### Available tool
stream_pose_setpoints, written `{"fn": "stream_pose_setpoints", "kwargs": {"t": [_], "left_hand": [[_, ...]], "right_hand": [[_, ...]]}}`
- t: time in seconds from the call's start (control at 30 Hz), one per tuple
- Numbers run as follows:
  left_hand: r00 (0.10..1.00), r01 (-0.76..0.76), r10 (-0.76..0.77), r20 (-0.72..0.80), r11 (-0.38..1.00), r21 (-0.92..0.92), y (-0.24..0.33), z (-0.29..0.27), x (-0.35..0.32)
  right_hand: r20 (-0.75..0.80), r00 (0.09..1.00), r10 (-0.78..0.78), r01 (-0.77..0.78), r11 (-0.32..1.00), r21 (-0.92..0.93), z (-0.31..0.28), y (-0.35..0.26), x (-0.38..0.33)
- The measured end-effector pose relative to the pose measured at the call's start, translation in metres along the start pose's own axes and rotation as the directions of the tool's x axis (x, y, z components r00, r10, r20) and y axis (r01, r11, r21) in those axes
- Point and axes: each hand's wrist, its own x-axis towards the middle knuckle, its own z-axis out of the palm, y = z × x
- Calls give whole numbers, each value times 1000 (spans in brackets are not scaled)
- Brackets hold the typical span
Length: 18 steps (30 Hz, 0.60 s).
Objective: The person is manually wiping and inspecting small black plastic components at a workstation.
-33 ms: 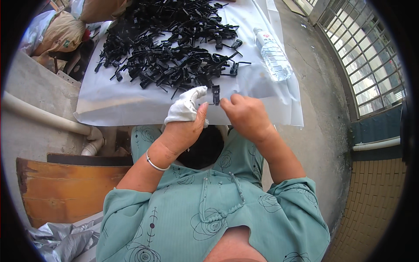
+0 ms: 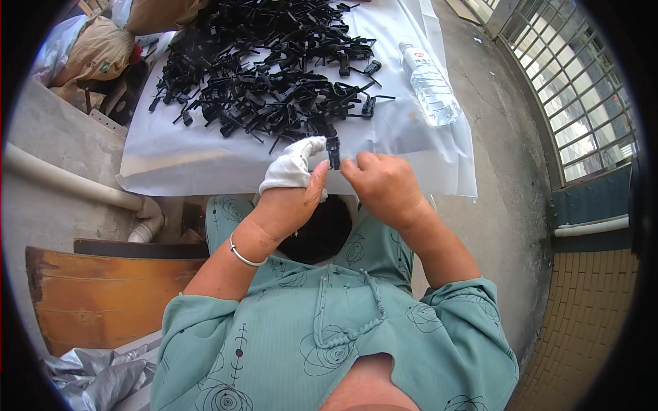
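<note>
Head view shows the left hand (image 2: 291, 195) (fingers wrapped in white cloth) and right hand (image 2: 384, 185) pinching a small black plastic clip (image 2: 334, 152) together, just over the near edge of the white sheet (image 2: 205, 161). Judging by this, it pays to keep both thumbs close to the clip, clear of the pile of black clips (image 2: 267, 65)

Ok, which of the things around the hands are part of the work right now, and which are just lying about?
In the work:
- small black plastic piece, pinched between left hand and right hand
- white cloth over the left fingers
- pile of black plastic pieces
- white sheet under the pile

Lying about:
- clear water bottle
- tan sack
- white pipe
- wooden board
</note>
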Motion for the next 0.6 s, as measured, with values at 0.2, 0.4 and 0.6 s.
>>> {"fn": "stream_pose_setpoints", "kwargs": {"t": [0.2, 0.4, 0.6], "left_hand": [[863, 504, -420, 279, 744, -439, 6, -6, -10], [874, 482, -375, 310, 581, -656, 6, -20, -18], [899, 432, -275, 341, 684, -587, 14, -29, -23]], "right_hand": [[9, 989, -144, 144, 989, 39, -6, -19, 5], [-226, 973, 50, 44, 920, 389, 3, -19, 12], [177, 893, 413, -331, 337, 881, 25, -32, 17]]}}
